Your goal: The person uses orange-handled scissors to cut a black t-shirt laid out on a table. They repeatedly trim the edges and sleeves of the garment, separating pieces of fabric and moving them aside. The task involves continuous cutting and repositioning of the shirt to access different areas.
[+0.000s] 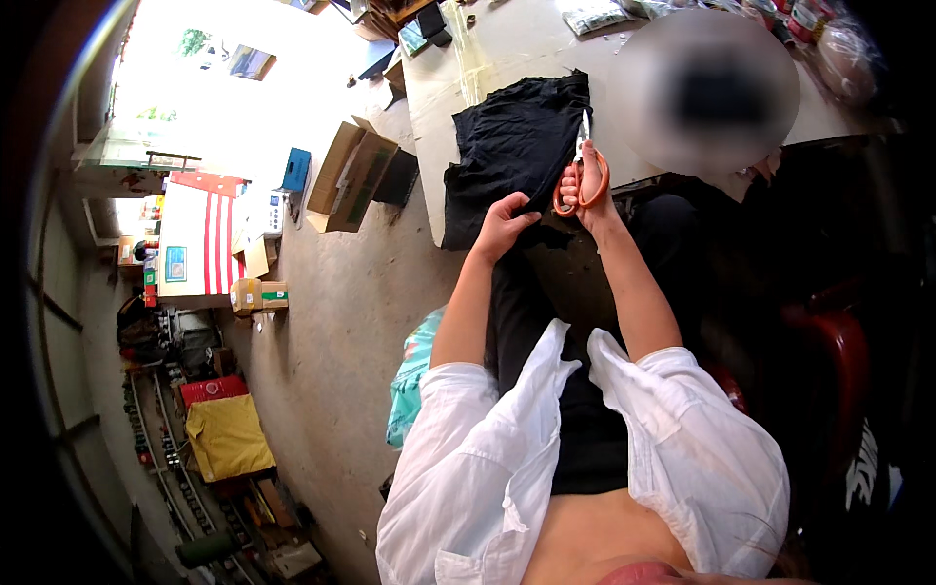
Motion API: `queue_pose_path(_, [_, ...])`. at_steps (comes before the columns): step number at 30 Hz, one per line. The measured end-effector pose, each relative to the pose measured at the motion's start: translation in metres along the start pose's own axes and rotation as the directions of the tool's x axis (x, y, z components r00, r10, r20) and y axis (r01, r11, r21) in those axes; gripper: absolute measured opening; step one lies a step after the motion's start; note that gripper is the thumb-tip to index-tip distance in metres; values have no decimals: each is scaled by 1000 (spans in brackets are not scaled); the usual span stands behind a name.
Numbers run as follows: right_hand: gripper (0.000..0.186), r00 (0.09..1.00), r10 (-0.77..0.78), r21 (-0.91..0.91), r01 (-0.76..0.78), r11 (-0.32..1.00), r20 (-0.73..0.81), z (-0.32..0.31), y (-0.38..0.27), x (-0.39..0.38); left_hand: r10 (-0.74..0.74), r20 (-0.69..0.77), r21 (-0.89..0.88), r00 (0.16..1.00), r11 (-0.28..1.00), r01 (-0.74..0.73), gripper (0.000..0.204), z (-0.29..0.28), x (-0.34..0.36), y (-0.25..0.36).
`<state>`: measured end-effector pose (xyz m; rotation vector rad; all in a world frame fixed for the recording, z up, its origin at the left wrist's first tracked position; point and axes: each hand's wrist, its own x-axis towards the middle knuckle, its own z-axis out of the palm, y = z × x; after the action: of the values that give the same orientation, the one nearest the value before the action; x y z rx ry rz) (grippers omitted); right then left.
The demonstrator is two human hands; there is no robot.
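A piece of black cloth (512, 136) lies over the near left corner of the pale table (429, 107), with its lower part hanging past the edge. My left hand (505, 226) pinches the cloth at its near edge. In my right hand (589, 187) is a pair of scissors (604, 185) with orange handles, the fingers wrapped round the loops. Their metal blades point away from me along the right edge of the cloth. How far the blades are apart is hard to tell.
A blurred round patch covers the table's right part. Plastic-wrapped goods (846, 58) lie at its far right. Left of the table stands an open cardboard box (351, 180) on the concrete floor (322, 370). A turquoise bag (414, 370) is beside my left arm; a dark red chair (834, 341) stands right.
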<state>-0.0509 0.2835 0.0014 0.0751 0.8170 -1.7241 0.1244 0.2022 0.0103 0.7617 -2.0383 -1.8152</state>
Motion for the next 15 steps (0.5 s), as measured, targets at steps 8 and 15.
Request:
queue_pose_path(8, [76, 983, 180, -79, -182, 980, -34, 14, -22, 13, -95, 39, -224, 995, 969, 101, 13, -4, -1, 6])
queue_pose_path(15, [70, 971, 237, -19, -238, 971, -21, 3, -19, -10, 201, -199, 316, 959, 940, -132, 14, 12, 14, -7])
